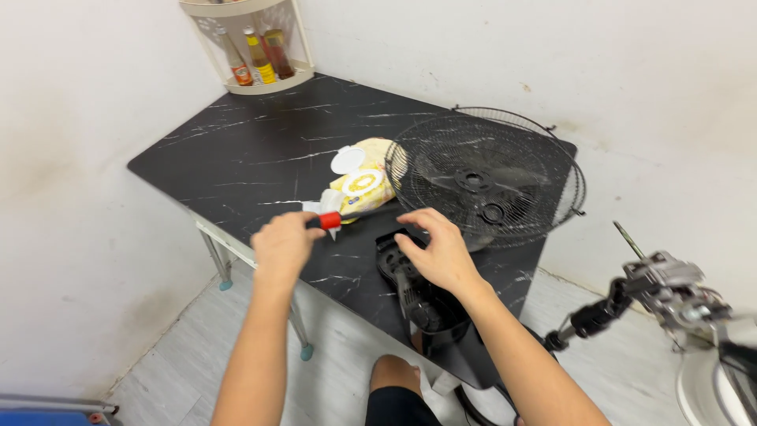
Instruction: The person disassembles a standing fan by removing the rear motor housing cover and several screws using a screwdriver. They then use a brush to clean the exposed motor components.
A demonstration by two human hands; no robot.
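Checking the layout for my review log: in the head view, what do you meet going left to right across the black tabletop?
Left hand gripping a red-and-black-handled screwdriver → yellow wet-wipe pack with open white lid → right hand on a black plastic fan housing → round black wire fan grille.

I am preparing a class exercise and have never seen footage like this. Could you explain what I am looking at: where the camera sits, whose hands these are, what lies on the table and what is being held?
The one picture comes from a camera worn on a person's head, looking down, so both arms are the wearer's own. There is no robot. The left hand grips a screwdriver with a red and black handle. The right hand rests, fingers spread, on a black plastic fan housing at the table's edge. On the black marble-patterned table lie a round black wire fan guard and a yellow pack of wipes with its white lid open. A corner rack holds sauce bottles. At right stands a bare fan motor.
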